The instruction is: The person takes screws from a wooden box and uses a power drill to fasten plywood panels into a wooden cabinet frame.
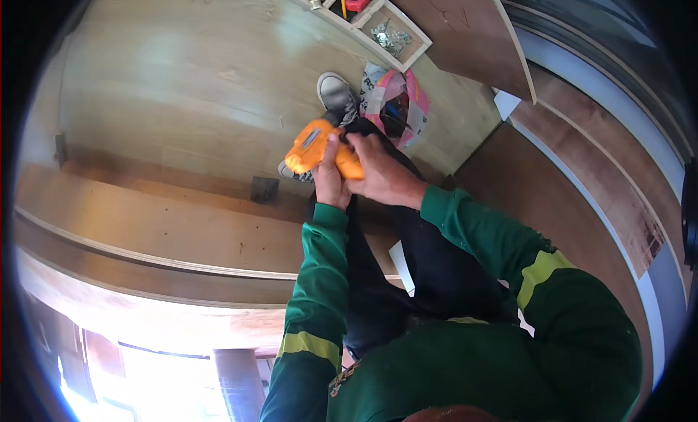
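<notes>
Head view: farthest left of the fingers spreads a pale plywood sheet [160, 109], with a long wooden plank [203, 236], dotted with small dark marks, lying below and to their left. Nearer, just left of and below the left fingers, sits a dark square block [265, 189]; its purpose is unclear. An orange power drill [313, 147] is between the two hands, raised over the feet, its dark chuck pointing away from the body. The left hand [331, 183] grips it, thumb laid along the housing, probably to steady the weight; the other left fingers are hidden beneath. Beyond the fingertips is a grey canvas shoe [336, 90]. At the handle and near the chuck, the right hand [384, 172] touches the drill with bent fingers, but blur and overlap mean I cannot tell how firmly they close. Well beyond the right fingers, a divided wooden tray [419, 58] holds a yellow pencil [343, 6], a red tape measure [357, 0] and loose metal fasteners [391, 38], its compartments seemingly keeping small pieces apart. Closer, just beyond those fingers, stands an open pink-and-white bag [419, 95], presumably set within reach. Farther right leans a brown panel [472, 40].
</notes>
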A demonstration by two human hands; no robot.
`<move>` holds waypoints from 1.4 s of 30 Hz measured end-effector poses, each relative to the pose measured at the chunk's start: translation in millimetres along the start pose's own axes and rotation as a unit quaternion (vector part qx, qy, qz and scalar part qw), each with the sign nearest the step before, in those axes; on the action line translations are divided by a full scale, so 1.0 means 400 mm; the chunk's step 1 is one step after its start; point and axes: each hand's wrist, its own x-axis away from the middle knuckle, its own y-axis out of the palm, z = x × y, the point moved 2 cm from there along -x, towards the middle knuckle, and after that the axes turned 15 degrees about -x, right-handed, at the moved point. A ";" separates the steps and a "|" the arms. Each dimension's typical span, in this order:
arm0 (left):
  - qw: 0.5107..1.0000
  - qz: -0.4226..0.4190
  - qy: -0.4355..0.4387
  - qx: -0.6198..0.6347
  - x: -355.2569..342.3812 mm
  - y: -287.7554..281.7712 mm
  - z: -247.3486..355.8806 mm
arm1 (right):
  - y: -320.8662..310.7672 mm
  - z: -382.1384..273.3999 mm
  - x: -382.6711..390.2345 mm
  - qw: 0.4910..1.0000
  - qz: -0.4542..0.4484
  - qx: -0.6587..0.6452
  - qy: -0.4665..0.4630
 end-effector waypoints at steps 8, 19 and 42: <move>0.974 0.077 -0.049 0.207 -0.044 -0.178 -0.019 | -0.344 0.055 -0.459 0.931 0.221 0.275 -0.091; 0.983 0.024 -0.064 0.169 0.016 -0.178 0.046 | -0.333 -0.097 -0.685 0.855 0.119 0.504 -0.014; 0.992 0.028 -0.053 0.113 0.025 -0.189 0.057 | -0.411 0.152 -0.566 0.838 0.210 0.503 -0.031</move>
